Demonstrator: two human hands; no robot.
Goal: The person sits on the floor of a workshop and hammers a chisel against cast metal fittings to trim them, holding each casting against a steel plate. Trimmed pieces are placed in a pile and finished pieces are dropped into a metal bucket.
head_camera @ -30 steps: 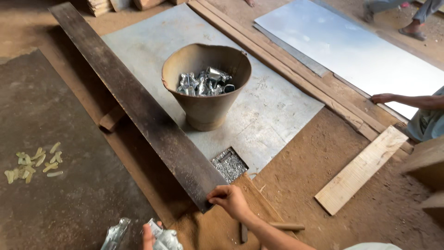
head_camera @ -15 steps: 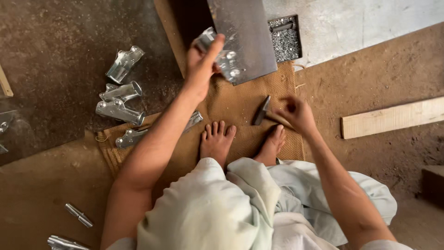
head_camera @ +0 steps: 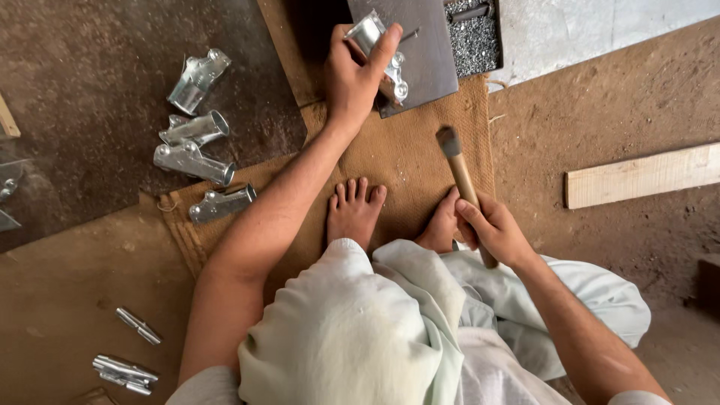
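My left hand (head_camera: 354, 75) grips a shiny sheet-metal fitting (head_camera: 390, 66) and holds it down on the near end of a dark steel bar (head_camera: 420, 45). My right hand (head_camera: 491, 229) is closed around the wooden handle of a hammer (head_camera: 459, 169), whose dark head points up toward the bar, a short way from it. My bare feet (head_camera: 356, 210) rest on a piece of brown sacking (head_camera: 397, 150) between the two hands.
Several finished metal fittings (head_camera: 191, 146) lie on the dark floor at left, with more (head_camera: 124, 371) at bottom left. A small tray of metal rivets (head_camera: 472, 34) sits beside the bar. A pale wooden plank (head_camera: 641, 176) lies on the dirt at right.
The view swung from the bucket and metal sheets down to my lap. My right hand picked up the hammer and raised it; my left hand set the fitting on the bar.
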